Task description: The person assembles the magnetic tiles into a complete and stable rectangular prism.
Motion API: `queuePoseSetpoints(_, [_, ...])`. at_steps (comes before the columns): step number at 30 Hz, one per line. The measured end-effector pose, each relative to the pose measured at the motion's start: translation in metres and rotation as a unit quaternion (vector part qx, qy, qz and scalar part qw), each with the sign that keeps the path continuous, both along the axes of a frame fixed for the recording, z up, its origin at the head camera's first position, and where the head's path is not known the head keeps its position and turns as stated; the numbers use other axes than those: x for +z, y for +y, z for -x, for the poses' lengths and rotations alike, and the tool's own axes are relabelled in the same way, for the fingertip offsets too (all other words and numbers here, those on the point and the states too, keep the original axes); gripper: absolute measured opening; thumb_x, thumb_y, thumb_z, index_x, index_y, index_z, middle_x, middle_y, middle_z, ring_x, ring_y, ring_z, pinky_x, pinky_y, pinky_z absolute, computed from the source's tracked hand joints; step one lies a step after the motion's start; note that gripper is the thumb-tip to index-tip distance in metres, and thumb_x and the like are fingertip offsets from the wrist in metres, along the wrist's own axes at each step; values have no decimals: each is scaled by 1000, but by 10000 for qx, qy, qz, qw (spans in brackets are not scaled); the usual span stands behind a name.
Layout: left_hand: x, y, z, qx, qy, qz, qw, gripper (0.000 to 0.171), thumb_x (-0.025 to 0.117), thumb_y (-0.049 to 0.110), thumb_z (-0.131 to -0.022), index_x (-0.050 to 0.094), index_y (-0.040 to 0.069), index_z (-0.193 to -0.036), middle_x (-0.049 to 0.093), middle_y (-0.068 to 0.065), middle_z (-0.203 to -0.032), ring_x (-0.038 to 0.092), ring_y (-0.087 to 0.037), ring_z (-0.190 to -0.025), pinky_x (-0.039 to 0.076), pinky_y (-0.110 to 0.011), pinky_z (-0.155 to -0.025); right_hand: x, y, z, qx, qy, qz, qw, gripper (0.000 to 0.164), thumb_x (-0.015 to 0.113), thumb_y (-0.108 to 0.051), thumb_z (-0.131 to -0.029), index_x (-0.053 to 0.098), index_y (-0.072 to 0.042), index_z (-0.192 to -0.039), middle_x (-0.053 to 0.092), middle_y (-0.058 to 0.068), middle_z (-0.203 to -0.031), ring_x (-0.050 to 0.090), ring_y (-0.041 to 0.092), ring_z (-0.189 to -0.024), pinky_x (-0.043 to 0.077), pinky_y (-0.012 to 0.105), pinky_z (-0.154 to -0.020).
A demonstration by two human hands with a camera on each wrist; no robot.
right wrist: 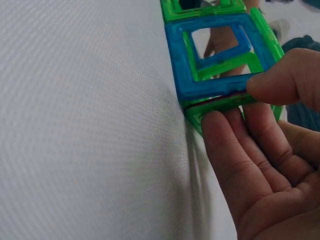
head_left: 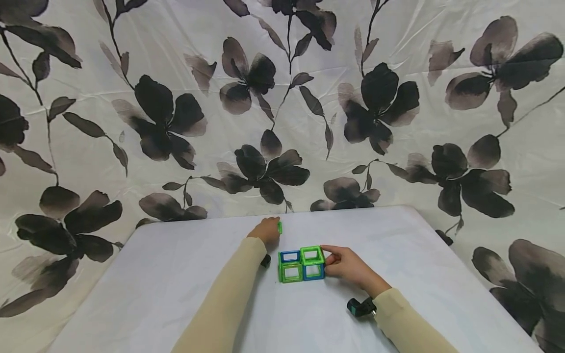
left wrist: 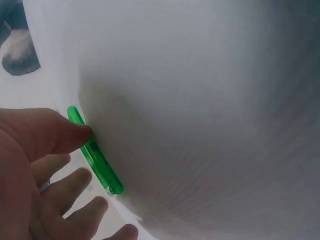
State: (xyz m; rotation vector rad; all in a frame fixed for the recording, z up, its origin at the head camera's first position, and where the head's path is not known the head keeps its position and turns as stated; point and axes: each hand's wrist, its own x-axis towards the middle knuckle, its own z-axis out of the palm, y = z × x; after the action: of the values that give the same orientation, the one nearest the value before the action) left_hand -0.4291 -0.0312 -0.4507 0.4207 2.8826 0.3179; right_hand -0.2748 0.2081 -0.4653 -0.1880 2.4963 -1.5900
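In the head view, two joined cubes of green and blue magnetic tiles point(head_left: 302, 265) stand side by side on the white table. My right hand point(head_left: 346, 264) holds the right cube at its right side. The right wrist view shows the thumb on the edge of a blue square tile point(right wrist: 180, 65) and the fingertips against the green tile beside it. Farther back and to the left, my left hand point(head_left: 266, 230) pinches a separate green magnetic tile point(left wrist: 102, 167), seen edge-on close over the white cloth. The thumb lies on its near face; the fingers are partly behind it.
A white cloth covers the table point(head_left: 176, 274), whose back edge lies just beyond my left hand. Behind it hangs a pale curtain point(head_left: 326, 196) with dark flowers. A small black camera point(head_left: 359, 307) is at the right wrist, another point(head_left: 266, 261) at the left.
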Motion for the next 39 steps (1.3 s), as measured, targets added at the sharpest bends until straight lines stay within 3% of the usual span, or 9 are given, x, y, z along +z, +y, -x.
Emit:
queuePoseSetpoints(8, [2,-3,-2,-18,-170,-106,9998,53,51,13,-95,41,8,-147,47,-12,-147,43,-26,-137,31,-44,-116,4,-3,-3,-69,-28,-43,10000,68,69,-3,-77,49,-9,-142,65,6,-92,54,19,-78,42,30,-64])
queuePoseSetpoints(13, [3,-5,-4,-82,20,-104,9999,49,58,13,-91,50,3,-139,55,-12,-136,53,-23,-117,38,-42,-110,4,-3,-3,-65,-61,-46,9999,69,69,-4,-77,49,-10,-142,65,7,-92,54,19,-78,42,30,-64])
queuePoseSetpoints(22, [9,-7,-7,-469,448,161,9978,29,64,19,-89,64,1,-112,62,-12,-109,52,-21,-89,46,-39,-89,6,-5,-5,-129,-64,-103,9998,69,69,-4,-78,48,-11,-143,64,7,-94,54,19,-79,43,30,-65])
queuePoseSetpoints(26, [11,-8,-10,-545,600,229,9965,36,65,23,-89,62,0,-118,61,-12,-110,52,-20,-92,47,-38,-92,6,-5,-6,-143,-50,-144,9998,68,70,-5,-79,48,-12,-143,64,6,-93,54,19,-79,42,30,-65])
queuePoseSetpoints(34, [16,-13,-23,-490,569,32,9972,47,68,26,-88,59,0,-127,61,-12,-117,53,-21,-100,45,-38,-100,6,-3,-5,-173,-76,-132,9997,68,71,-6,-78,50,-15,-142,64,6,-93,53,19,-79,41,31,-62])
queuePoseSetpoints(39, [21,-14,-32,-528,533,-48,9972,54,68,29,-89,55,1,-134,58,-13,-129,54,-22,-116,41,-38,-107,7,-2,-4,-101,-112,-160,9998,69,70,-6,-77,49,-14,-143,65,6,-94,54,19,-80,42,30,-62])
